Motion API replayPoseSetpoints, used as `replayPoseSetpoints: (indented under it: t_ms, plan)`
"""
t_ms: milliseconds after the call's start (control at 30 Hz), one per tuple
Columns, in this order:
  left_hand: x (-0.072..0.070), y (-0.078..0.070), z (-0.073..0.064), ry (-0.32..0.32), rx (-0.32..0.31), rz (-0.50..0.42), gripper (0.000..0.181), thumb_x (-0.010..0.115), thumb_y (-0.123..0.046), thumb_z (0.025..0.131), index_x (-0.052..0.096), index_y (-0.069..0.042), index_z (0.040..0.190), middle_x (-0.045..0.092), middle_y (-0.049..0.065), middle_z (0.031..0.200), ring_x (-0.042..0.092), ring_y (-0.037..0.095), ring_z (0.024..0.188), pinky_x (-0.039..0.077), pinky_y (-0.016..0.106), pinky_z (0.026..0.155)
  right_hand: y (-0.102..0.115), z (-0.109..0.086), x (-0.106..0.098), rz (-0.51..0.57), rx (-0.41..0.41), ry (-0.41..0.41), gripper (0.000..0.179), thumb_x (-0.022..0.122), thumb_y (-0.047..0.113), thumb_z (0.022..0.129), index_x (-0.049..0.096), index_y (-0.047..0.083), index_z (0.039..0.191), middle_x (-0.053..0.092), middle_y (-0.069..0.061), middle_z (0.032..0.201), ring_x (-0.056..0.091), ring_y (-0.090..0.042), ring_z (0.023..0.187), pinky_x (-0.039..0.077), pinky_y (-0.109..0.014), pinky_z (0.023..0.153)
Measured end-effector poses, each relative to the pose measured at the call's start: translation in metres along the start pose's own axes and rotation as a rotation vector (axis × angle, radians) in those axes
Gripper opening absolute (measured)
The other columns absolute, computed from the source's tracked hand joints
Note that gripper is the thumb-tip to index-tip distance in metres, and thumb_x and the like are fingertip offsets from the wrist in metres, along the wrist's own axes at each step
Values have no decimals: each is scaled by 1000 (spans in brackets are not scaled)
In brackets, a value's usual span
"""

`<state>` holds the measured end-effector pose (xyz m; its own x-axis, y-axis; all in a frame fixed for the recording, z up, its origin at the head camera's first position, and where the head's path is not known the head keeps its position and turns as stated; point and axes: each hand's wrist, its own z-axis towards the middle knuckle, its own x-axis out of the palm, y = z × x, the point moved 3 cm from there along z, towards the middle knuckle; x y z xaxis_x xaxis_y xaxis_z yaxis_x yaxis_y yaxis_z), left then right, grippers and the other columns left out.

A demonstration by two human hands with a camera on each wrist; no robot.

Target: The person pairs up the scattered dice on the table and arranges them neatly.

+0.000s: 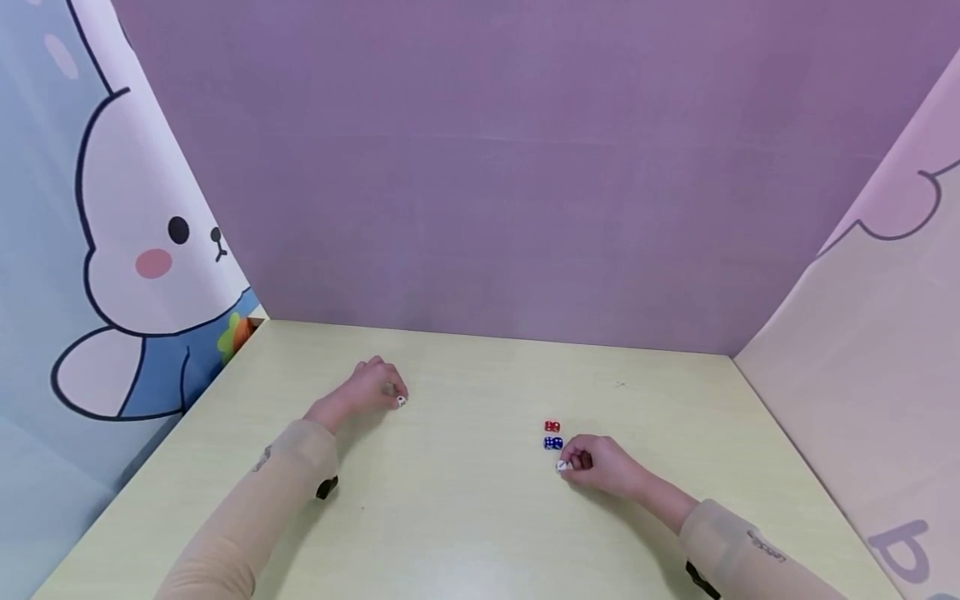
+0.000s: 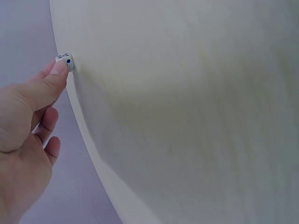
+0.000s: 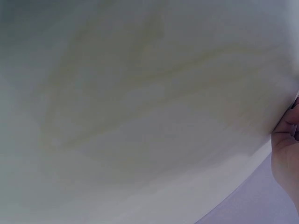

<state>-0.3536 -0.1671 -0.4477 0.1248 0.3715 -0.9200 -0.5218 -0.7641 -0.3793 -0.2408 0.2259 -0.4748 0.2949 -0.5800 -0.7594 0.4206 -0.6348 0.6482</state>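
Observation:
Between thumb and fingertips my left hand point(image 1: 369, 387) pinches a white die point(image 1: 401, 401), over the left part of the table. In the left wrist view that die point(image 2: 65, 60) shows blue pips, and the left hand point(image 2: 30, 112) has its other fingers curled below. On the right, my right hand point(image 1: 606, 465) pinches another white die point(image 1: 562, 467) close to the tabletop. Just beyond it lie a pair of blue dice point(image 1: 553, 443) side by side, and behind those a pair of red dice point(image 1: 552, 426). The right wrist view catches only part of the right hand point(image 3: 285, 144); its die is hidden there.
The pale wooden table point(image 1: 465, 533) reaches back to a purple panel point(image 1: 495, 183). A printed cloth with a rabbit point(image 1: 150, 233) hangs along the left edge, and a pale pink cloth point(image 1: 885, 350) along the right.

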Motion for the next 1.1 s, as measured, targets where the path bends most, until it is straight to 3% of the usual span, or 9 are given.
replayPoseSetpoints:
  t_ms: [400,700,933,1100]
  plan:
    - [9,-15,-2,31,0,-19,14,80,-16,72,75,-20,84,65,-10,85,45,17,89,28,50,88,-5,0,3,4,-2,-4,15,74,13,80,62,12,88,52,7,71,45,-1,64,43,-18,58]
    - [21,-33,-3,23,0,-98,15,82,-20,70,74,-22,82,68,-15,82,55,10,87,29,52,91,-5,-1,4,16,-95,-39,15,74,12,79,62,9,88,51,10,70,44,1,63,43,-20,54]
    - [35,-49,-1,56,-17,-166,13,82,-25,71,72,-26,80,67,-18,79,57,5,81,27,58,97,-6,1,4,-4,11,5,15,74,14,80,62,12,90,51,7,72,45,-3,65,43,-19,58]
    - [43,-69,1,78,-29,-181,13,82,-25,70,72,-25,79,65,-19,74,55,4,78,28,56,98,-6,1,3,0,11,8,15,74,14,80,62,12,90,51,7,72,45,-2,64,43,-19,58]
